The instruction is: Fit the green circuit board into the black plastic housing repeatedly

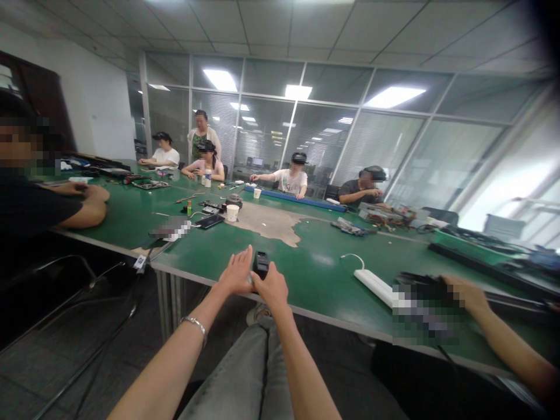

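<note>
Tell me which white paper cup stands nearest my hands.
The paper cup beside the black phone; the other cup stands farther back, by the long blue bar.

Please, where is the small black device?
In the head view, the small black device is left of centre, by the right hand, right of the left hand, near the edge of the green table.

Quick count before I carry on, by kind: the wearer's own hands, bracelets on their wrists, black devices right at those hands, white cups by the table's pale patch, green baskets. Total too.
Wearer's hands (left hand, right hand): 2
Bracelet: 1
Black device: 1
White cups by the pale patch: 2
Green basket: 1
Total: 7
</note>
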A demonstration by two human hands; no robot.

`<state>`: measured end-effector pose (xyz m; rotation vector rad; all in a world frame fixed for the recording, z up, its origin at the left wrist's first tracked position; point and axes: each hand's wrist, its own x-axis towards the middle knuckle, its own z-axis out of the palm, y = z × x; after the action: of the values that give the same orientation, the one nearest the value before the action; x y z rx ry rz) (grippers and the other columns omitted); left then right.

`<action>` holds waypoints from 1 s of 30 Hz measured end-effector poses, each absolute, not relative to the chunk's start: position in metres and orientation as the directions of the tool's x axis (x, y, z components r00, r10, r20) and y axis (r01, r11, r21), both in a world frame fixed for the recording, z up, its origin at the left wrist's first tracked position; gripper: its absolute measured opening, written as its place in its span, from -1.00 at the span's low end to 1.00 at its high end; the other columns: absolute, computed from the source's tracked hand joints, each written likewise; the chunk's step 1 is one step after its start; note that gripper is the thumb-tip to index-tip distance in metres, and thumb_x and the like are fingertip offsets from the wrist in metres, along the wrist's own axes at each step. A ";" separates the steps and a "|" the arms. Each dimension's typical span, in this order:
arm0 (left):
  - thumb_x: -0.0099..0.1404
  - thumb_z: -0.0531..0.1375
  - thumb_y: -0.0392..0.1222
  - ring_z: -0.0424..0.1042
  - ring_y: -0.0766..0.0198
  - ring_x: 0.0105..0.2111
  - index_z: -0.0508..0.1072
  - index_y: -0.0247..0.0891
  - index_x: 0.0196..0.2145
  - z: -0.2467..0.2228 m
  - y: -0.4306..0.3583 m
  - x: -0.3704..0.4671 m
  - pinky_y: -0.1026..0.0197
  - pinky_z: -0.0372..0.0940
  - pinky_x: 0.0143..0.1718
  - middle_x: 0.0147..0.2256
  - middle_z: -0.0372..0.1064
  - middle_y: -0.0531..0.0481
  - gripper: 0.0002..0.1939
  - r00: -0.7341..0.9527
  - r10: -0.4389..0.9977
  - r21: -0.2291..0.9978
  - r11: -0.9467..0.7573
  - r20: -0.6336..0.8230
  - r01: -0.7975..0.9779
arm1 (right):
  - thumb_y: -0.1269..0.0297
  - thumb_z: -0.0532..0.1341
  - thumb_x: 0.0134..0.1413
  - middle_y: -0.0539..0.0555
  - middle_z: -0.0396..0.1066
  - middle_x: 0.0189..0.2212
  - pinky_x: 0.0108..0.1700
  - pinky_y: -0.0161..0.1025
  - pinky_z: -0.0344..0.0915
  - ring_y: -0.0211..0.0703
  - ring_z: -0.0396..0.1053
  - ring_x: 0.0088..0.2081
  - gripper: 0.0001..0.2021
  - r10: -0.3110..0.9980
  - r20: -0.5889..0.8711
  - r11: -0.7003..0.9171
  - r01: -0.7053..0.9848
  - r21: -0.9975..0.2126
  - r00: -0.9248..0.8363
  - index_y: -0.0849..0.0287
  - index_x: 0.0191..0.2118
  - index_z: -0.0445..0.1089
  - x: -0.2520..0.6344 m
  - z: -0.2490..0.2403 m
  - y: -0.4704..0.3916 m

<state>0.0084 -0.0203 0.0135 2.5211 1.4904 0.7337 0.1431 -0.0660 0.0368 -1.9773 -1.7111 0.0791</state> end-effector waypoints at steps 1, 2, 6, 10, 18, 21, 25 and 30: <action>0.06 0.18 0.03 -0.16 -0.09 0.32 -0.54 -0.28 0.33 0.013 -0.020 0.009 -0.20 -0.23 0.27 0.33 -0.19 -0.30 0.16 0.392 0.853 0.340 -0.502 0.344 0.795 | -0.03 0.18 0.07 0.23 0.48 -0.25 -0.23 -0.19 0.26 0.06 0.45 -0.16 -0.56 0.931 0.300 -0.071 0.908 -0.413 0.210 0.20 -0.06 0.27 0.143 0.035 -0.066; 0.07 0.17 0.02 -0.15 -0.09 0.32 -0.54 -0.27 0.33 0.013 -0.020 0.009 -0.20 -0.23 0.27 0.33 -0.18 -0.30 0.15 0.390 0.854 0.339 -0.501 0.346 0.796 | -0.01 0.17 0.09 0.24 0.48 -0.25 -0.22 -0.19 0.26 0.06 0.45 -0.16 -0.57 0.925 0.312 -0.073 0.907 -0.415 0.217 0.20 -0.05 0.27 0.143 0.033 -0.067; 0.10 0.16 0.06 -0.11 -0.09 0.30 -0.52 -0.31 0.34 0.010 -0.017 0.010 -0.20 -0.18 0.27 0.31 -0.12 -0.32 0.12 0.394 0.850 0.330 -0.505 0.348 0.797 | 0.02 0.17 0.10 0.22 0.48 -0.24 -0.17 -0.22 0.25 0.02 0.44 -0.14 -0.59 0.912 0.329 -0.046 0.860 -0.508 0.244 0.19 -0.02 0.30 0.144 0.032 -0.066; 0.15 0.12 0.20 -0.09 -0.10 0.30 -0.40 -0.42 0.34 0.009 -0.015 0.010 -0.17 -0.15 0.26 0.31 -0.12 -0.37 0.09 0.405 0.848 0.305 -0.507 0.341 0.806 | 0.03 0.17 0.09 0.23 0.48 -0.18 -0.14 -0.24 0.25 0.01 0.43 -0.10 -0.51 0.880 0.389 0.017 0.799 -0.601 0.273 0.22 0.07 0.27 0.145 0.043 -0.063; 0.16 0.04 0.43 -0.02 -0.08 0.27 0.03 -0.18 0.29 0.011 -0.016 0.012 -0.12 -0.13 0.25 0.27 0.04 -0.20 -0.09 0.411 0.842 0.262 -0.509 0.349 0.820 | -0.01 0.14 0.10 0.24 0.46 -0.12 -0.10 -0.21 0.27 0.03 0.42 -0.07 -0.41 0.800 0.436 -0.035 0.758 -0.651 0.412 0.24 0.18 0.21 0.189 0.040 -0.069; 0.17 0.02 0.45 -0.02 -0.08 0.27 0.10 -0.14 0.26 0.009 -0.015 0.012 -0.12 -0.13 0.25 0.27 0.06 -0.16 -0.14 0.399 0.847 0.254 -0.496 0.351 0.830 | 0.00 0.14 0.10 0.27 0.48 -0.17 -0.13 -0.18 0.28 0.06 0.44 -0.11 -0.41 0.819 0.362 -0.158 0.782 -0.603 0.445 0.25 0.17 0.22 0.210 0.027 -0.074; 0.17 -0.02 0.47 -0.02 -0.08 0.27 0.10 -0.17 0.26 0.007 -0.014 0.012 -0.10 -0.13 0.26 0.27 0.06 -0.16 -0.11 0.400 0.849 0.249 -0.494 0.346 0.833 | -0.01 0.17 0.08 0.33 0.45 -0.12 -0.08 -0.14 0.27 0.13 0.41 -0.06 -0.36 0.846 0.356 -0.206 0.859 -0.468 0.397 0.32 0.18 0.21 0.222 0.014 -0.078; 0.17 -0.03 0.48 -0.03 -0.07 0.27 0.07 -0.22 0.27 0.008 -0.015 0.012 -0.08 -0.13 0.26 0.26 0.06 -0.20 -0.08 0.393 0.847 0.251 -0.492 0.357 0.833 | -0.04 0.16 0.09 0.42 0.34 0.04 0.00 -0.11 0.23 0.19 0.31 0.08 -0.25 0.838 0.412 -0.179 0.893 -0.413 0.358 0.46 0.24 0.10 0.223 0.009 -0.079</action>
<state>0.0125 -0.0145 0.0080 2.5954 1.5664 0.6958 0.2225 -0.0789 0.0092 -2.0315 -1.4965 -0.1203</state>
